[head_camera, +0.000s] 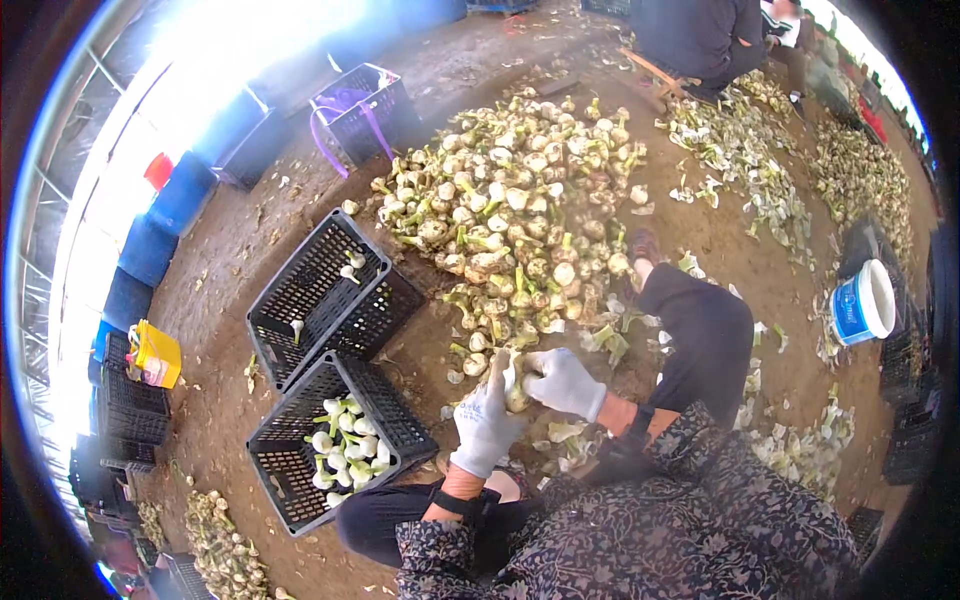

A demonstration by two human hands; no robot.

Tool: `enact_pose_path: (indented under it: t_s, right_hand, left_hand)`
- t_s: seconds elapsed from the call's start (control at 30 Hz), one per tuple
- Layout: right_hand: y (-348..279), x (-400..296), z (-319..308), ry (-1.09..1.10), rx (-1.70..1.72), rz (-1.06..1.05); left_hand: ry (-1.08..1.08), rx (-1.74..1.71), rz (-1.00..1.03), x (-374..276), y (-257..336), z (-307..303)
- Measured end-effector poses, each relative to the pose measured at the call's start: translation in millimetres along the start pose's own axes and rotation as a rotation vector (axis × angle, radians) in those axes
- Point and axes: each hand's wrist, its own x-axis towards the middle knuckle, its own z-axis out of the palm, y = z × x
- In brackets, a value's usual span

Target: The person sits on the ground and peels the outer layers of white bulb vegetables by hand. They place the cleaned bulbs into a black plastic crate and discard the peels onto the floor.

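Between my two gloved hands is a garlic bulb (516, 396), its skin partly loose. My left hand (486, 427), in a white glove bearing writing, grips the bulb from the left. On its other side, my right hand (564, 384) closes its fingers at the bulb's skin. A large heap of unpeeled garlic bulbs (517, 202) lies just beyond my hands. To the left stands a black plastic crate (405, 442) with several clean white garlic bulbs (349, 446) inside. Behind it, another black crate (330, 285) holds a few bulbs.
Peeled skins (802, 454) litter the dirt floor at right, near a white-and-blue bucket (862, 304). A yellow bucket (156, 354) sits on stacked crates at left. Another crate (364, 112) with a purple strap stands beyond the heap. A seated person (697, 45) is at the top right.
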Motion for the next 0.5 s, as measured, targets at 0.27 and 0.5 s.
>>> enact_pose_path:
  t_s: [0.27,0.5]
  right_hand:
    - [-19,-4,-9,-0.123,0.612,0.267]
    - [4,-4,14,0.21,0.376,0.258]
  left_hand:
    - [-0.398,-2.177,-0.523,3,-31,14]
    - [0.43,-0.612,-0.217,-12,-13,43]
